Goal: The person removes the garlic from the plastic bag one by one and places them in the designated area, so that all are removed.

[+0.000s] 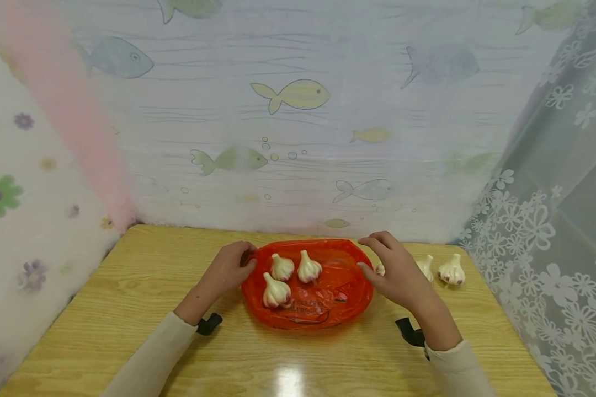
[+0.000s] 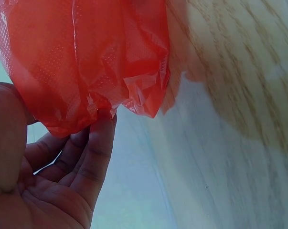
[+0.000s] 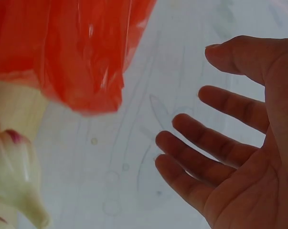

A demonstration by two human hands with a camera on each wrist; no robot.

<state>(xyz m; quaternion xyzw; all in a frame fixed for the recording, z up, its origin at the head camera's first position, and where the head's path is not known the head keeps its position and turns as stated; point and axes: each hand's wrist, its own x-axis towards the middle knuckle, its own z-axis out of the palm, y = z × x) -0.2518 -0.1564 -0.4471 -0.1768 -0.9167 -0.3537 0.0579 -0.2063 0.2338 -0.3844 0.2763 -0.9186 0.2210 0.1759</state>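
A red plastic bag [image 1: 335, 286] with dark printing lies spread in an oval, its rim raised, on the table. On its left half sit three garlic bulbs [image 1: 276, 291]. My left hand [image 1: 230, 267] holds the bag's left edge; the left wrist view shows the crinkled red plastic between thumb and fingers [image 2: 100, 148], some fingertips hidden. Beyond the bag's right edge my right hand [image 1: 394, 270] is spread, and the right wrist view shows its fingers [image 3: 215, 138] apart from the plastic, holding nothing. A garlic bulb [image 3: 15, 167] is close by in that view.
On the wooden table [image 1: 179, 248], more garlic bulbs [image 1: 452, 270] lie right of the bag, one partly behind my right hand. A fish-patterned curtain [image 1: 298, 182] hangs along the back edge, and a lace curtain [image 1: 531, 231] borders the right side. Black straps [image 1: 209, 324] show by both wrists.
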